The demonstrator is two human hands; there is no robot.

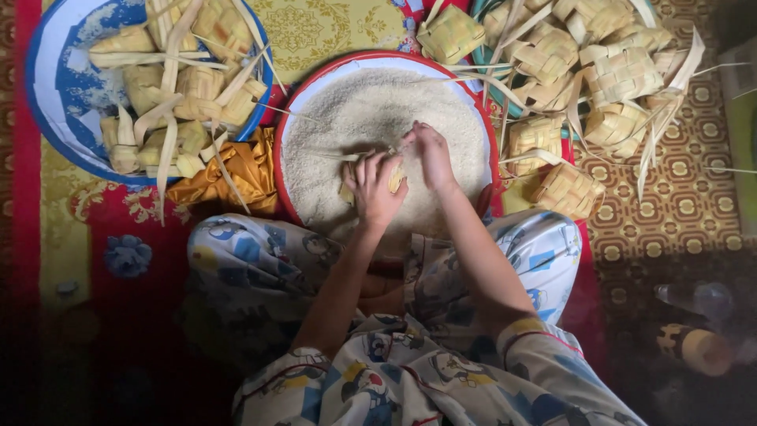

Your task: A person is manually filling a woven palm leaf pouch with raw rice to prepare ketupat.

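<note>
Down on a patterned red and gold floor mat [95, 229], a red-rimmed basin [293, 118] of white rice [355, 110] sits between the seated person's knees. Left hand [377, 189] curls around a small woven leaf pouch [394, 177], gripping it right over the rice. Right hand [430, 154] bends in at the pouch's top, fingers pinched together, perhaps on grains; hard to tell. Blue basin [47, 118] of woven pouches at far left, a loose heap of pouches [607, 71] at right.
</note>
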